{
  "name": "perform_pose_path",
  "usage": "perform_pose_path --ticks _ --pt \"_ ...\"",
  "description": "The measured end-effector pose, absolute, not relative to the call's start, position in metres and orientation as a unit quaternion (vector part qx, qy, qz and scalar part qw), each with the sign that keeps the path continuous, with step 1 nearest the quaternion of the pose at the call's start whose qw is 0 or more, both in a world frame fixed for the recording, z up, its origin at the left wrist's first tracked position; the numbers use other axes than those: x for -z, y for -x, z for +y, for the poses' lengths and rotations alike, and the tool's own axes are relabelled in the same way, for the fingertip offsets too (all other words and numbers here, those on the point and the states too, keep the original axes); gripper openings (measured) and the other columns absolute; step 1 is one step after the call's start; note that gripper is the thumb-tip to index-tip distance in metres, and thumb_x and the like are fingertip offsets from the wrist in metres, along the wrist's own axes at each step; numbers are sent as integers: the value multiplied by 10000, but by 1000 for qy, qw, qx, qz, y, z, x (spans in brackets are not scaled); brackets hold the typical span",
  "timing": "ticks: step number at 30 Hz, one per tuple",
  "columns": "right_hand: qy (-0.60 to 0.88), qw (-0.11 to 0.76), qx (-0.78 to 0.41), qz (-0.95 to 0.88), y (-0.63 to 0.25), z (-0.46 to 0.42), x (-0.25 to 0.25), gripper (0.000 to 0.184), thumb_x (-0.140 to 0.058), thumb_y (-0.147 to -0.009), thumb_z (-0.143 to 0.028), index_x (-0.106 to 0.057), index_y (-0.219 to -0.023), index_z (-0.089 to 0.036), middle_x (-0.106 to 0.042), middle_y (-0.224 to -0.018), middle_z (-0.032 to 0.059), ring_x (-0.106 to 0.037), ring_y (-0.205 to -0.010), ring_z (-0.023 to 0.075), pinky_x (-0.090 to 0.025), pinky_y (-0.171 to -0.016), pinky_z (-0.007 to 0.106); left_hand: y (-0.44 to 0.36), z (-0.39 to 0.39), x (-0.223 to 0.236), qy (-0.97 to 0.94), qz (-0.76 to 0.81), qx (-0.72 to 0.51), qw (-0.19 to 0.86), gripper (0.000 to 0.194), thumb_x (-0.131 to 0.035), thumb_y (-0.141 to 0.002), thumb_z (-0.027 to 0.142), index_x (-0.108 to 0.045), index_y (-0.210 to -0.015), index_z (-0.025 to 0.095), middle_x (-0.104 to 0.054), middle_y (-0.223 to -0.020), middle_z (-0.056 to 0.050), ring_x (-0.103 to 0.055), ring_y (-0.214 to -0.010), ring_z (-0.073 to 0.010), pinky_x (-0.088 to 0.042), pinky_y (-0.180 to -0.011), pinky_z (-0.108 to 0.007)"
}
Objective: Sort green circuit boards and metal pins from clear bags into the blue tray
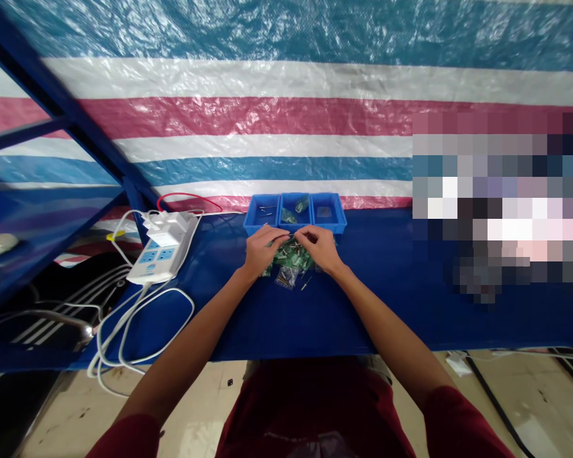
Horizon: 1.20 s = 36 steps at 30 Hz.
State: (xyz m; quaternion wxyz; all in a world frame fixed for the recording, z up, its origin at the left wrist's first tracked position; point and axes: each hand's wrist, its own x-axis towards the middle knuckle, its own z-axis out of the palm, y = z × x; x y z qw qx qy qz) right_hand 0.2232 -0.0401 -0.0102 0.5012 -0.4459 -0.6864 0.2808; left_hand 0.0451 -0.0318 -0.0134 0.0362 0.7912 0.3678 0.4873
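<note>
My left hand and my right hand face each other with thumbs and fingers pinched. Between their fingertips shows something thin and pale, too small to name. Under and between the hands lies a heap of small green pieces, with slim metal pins mixed in. A clear plastic bag with thin metal parts lies at the heap's front. Beside it, to the right, rests a loose metal pin. Just behind the hands stand three joined blue bins: the left bin, the middle bin and the right bin.
A white power strip with plugged-in white adapters sits on the blue table at left. Looped white cables trail over the front edge. A blue metal frame rises at left; striped sheeting hangs behind. The right side is pixelated.
</note>
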Motion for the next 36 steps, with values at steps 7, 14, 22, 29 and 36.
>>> perform_pose_path --ticks 7,14,22,29,36 --pt "503 497 -219 -672 -228 -39 5 286 -500 -902 -346 -706 -796 -178 -677 -702 21 -568 -612 153 -440 -647 271 -25 11 -5 -728 451 -509 -86 302 -488 -974 409 -718 -947 215 -737 -933 -64 -653 -901 -226 -476 -896 -416" --pt "508 352 -163 -769 -253 -37 -13 113 -603 -863 -210 -714 -873 -193 -707 -822 37 -619 -714 174 -458 -712 291 -7 15 -12 -837 421 -348 0 432 -409 -984 485 -692 -1139 197 -695 -1142 -100 -607 -1089 -255 -427 -1006 -418" --pt "362 182 -63 -912 -272 -73 23 903 -618 -802 -667 -299 -1528 -234 -251 -1590 161 -200 -1473 362 -268 -1149 566 3 -53 22 -910 387 -106 103 1017 -542 -749 790 -209 -1556 267 -183 -1617 -137 -163 -1478 -391 -154 -1177 -556" --pt "397 134 -45 -907 -268 -56 46 975 -464 -824 -765 -137 -1575 -235 -92 -1636 127 -51 -1503 352 -160 -1197 563 -10 -46 37 -903 412 -94 74 977 -507 -797 765 -145 -1563 278 -154 -1626 -124 -87 -1493 -391 -87 -1175 -606" --pt "427 126 -49 -894 -260 -50 50 931 -365 -854 -775 -145 -1575 -229 -136 -1633 117 -102 -1501 338 -171 -1208 533 -16 -47 38 -889 446 -79 68 850 -361 -882 741 -158 -1563 274 -195 -1621 -86 -122 -1501 -322 -75 -1202 -541"
